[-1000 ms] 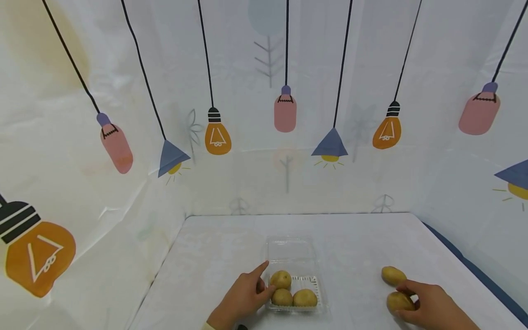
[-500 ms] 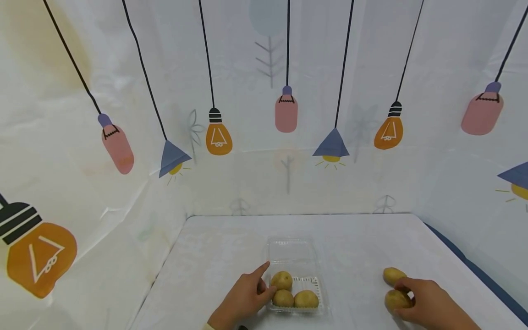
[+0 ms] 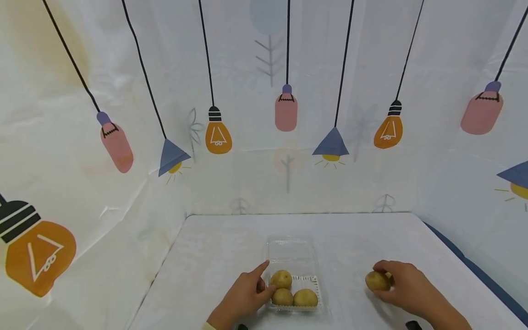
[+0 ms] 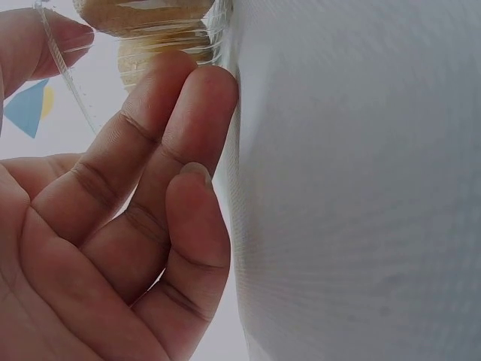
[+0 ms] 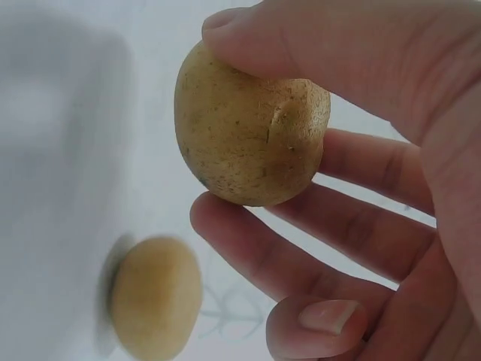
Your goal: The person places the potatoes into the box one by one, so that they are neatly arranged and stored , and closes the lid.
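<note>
A clear plastic clamshell container (image 3: 315, 279) stands with its lid folded back at the middle front of the table. Inside lie three potatoes (image 3: 305, 298). My left hand (image 3: 246, 293) holds the container's left side, thumb at the rim and index finger stretched along the edge. In the left wrist view, the middle, ring and little fingers curl low by the wall. To the right, my right hand (image 3: 406, 286) grips another potato (image 5: 248, 128) between thumb and fingertips, close over the table. One more potato (image 5: 156, 297) rests on the table, hidden behind the right hand in the head view.
A white cloth (image 3: 222, 238) covers the table. White sheets printed with lamps and bulbs (image 3: 218, 137) hang at the back and both sides. A dark object (image 3: 413, 325) shows under the right wrist. Blue fabric (image 3: 466, 259) runs along the table's right edge.
My right hand has moved left and away from me with the gripped potato, leaving its place beside the other loose one. The left hand and the container stay put.
</note>
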`<state>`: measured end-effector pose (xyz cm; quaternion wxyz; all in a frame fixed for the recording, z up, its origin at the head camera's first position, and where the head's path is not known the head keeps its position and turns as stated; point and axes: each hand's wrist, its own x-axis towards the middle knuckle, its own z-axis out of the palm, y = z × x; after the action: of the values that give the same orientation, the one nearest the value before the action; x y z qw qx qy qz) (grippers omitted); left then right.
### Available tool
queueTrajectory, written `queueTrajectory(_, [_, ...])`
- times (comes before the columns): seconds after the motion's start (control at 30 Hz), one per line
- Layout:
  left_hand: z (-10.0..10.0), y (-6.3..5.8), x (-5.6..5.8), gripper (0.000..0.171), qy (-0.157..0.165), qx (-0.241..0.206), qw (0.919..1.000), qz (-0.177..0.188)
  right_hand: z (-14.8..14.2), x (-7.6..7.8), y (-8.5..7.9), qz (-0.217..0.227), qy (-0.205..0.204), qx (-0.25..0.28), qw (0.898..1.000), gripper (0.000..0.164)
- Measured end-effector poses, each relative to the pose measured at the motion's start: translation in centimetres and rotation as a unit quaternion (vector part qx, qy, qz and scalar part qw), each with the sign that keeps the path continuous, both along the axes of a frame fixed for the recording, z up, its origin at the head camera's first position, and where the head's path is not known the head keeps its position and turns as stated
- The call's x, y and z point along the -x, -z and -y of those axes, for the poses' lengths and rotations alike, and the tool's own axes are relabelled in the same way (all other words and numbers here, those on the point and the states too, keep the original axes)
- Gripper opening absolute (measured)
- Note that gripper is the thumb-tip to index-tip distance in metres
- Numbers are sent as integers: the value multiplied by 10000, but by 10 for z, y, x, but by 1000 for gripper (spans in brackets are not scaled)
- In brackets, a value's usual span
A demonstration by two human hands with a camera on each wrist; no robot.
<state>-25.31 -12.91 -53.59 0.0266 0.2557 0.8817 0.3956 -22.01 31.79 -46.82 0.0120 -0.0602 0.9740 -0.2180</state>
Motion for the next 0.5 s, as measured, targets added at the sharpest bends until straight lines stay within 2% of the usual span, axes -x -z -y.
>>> queueTrajectory(0.1, [0,-1,0,77,4,14,10000,-6,8,6,-3,-79,-105,49,9999,52])
queueTrajectory(0.33, [0,-2,1,77,-34,34,10000,-23,16,24,2,-730,-940,368,9922,50])
queueTrajectory(0.5, [-1,-2,0,76,-42,49,10000,-9,26,33,5,-820,-954,462,9910,50])
